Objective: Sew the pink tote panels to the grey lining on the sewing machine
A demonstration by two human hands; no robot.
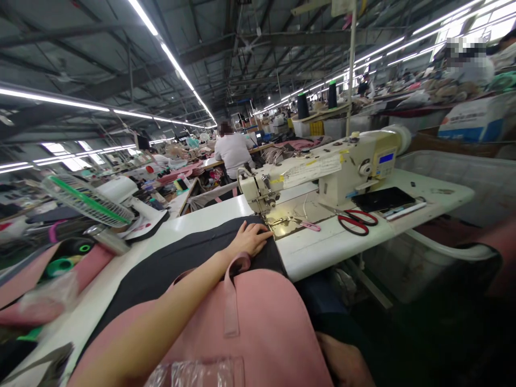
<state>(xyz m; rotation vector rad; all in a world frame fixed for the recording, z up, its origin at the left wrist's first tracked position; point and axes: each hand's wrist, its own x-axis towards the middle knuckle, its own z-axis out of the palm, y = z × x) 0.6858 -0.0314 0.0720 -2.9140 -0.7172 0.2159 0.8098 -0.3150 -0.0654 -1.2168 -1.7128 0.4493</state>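
Observation:
My left hand (252,237) lies flat on black fabric (177,255), its fingers spread and their tips close to the sewing machine's needle area. The cream sewing machine (334,166) stands just beyond it. A pink panel (266,312) with a sewn strap loop (231,301) drapes over the front of the table, under my left forearm. My right hand (346,360) is low at the panel's right edge, curled around it, with the fingertips hidden. Small pink-handled thread snips (309,226) and red-and-black-handled scissors (358,221) lie on the machine bed and table.
A dark phone (382,199) and a white pen (406,210) lie right on the white table (322,252). A fan (91,200) and a metal cup (107,239) stand left. Large plastic bins (463,172) sit right. A person in white (234,153) sits ahead.

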